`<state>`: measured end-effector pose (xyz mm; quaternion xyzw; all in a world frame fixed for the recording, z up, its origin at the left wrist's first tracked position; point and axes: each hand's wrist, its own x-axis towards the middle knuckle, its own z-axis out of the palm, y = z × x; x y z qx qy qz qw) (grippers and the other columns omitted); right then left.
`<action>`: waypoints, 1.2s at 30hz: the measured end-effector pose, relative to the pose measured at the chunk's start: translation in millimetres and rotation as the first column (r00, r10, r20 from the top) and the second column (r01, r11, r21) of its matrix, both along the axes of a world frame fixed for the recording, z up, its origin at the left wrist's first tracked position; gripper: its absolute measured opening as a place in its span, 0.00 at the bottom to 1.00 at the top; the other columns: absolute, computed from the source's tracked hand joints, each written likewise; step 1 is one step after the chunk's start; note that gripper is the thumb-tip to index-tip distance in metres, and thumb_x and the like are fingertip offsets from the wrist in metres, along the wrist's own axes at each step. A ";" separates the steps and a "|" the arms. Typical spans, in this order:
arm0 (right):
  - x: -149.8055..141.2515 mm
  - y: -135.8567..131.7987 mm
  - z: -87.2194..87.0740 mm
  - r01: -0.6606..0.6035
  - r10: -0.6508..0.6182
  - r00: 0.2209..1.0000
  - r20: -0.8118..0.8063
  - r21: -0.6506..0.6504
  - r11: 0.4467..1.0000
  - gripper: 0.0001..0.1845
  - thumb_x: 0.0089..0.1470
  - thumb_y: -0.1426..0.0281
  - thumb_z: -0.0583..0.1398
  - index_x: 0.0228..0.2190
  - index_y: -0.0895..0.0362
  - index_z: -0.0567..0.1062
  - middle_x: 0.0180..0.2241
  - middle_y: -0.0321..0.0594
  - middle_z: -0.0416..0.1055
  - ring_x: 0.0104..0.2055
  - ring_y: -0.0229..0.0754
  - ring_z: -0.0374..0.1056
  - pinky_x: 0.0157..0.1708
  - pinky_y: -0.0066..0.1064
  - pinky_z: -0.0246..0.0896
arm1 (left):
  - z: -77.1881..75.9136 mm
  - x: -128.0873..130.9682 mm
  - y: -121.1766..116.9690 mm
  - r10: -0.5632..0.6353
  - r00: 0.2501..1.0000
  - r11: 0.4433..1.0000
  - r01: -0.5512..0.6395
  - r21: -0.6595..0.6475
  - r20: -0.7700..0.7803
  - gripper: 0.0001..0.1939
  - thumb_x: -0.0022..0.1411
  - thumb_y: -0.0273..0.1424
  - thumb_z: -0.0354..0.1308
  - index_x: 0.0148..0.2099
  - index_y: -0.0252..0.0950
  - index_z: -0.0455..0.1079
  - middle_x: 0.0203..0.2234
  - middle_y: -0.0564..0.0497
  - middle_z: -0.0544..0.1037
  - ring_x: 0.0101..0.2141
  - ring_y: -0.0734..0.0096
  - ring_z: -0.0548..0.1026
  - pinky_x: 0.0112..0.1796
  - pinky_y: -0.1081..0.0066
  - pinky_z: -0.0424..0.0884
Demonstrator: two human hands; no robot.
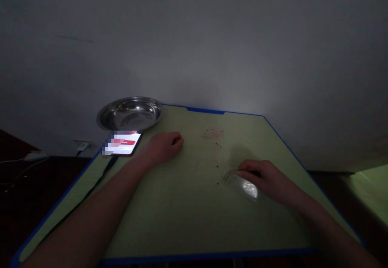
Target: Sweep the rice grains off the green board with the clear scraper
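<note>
Pinching clear plastic piece (244, 188): right hand (263, 174), nearer right edge of table (194, 223).
Left hand (165, 146) curled closed beside phone (127, 148), left edge; basin (133, 114), far-left corner; speckled patch (214, 133) toward far edge.

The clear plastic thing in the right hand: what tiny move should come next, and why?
Maybe the right hand should slide the clear plastic thing slightly left, towards the nearest dark speck: the fingers hold its edge, and that speck lies on the table just beside it.
</note>
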<state>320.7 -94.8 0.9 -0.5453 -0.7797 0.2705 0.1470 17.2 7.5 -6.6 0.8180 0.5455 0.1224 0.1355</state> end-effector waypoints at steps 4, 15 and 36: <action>-4.7 0.3 -1.9 0.051 -0.051 0.999 0.012 -0.009 0.999 0.12 0.60 0.64 0.54 0.28 0.56 0.73 0.23 0.35 0.69 0.25 0.37 0.63 0.25 0.29 0.55 | 0.6 0.1 -0.5 0.010 1.000 1.000 -0.010 -0.001 -0.012 0.16 0.61 0.39 0.46 0.36 0.38 0.72 0.29 0.49 0.78 0.29 0.67 0.72 0.28 0.70 0.59; -14.0 -24.1 2.3 0.002 -0.005 0.999 -0.039 -0.076 0.997 0.12 0.60 0.64 0.54 0.29 0.55 0.73 0.27 0.36 0.71 0.29 0.39 0.66 0.29 0.30 0.58 | 0.0 1.0 -0.6 0.008 0.999 1.000 -0.008 0.017 -0.040 0.17 0.62 0.39 0.45 0.37 0.38 0.72 0.30 0.49 0.78 0.28 0.68 0.71 0.28 0.70 0.59; -37.7 -30.2 -2.0 0.018 -0.016 0.999 0.032 -0.066 0.998 0.12 0.60 0.66 0.54 0.29 0.55 0.74 0.27 0.37 0.73 0.29 0.39 0.68 0.29 0.31 0.57 | -0.2 1.3 -1.8 0.008 1.000 1.000 -0.008 0.020 -0.027 0.16 0.62 0.38 0.46 0.36 0.37 0.73 0.28 0.49 0.77 0.27 0.68 0.71 0.27 0.70 0.58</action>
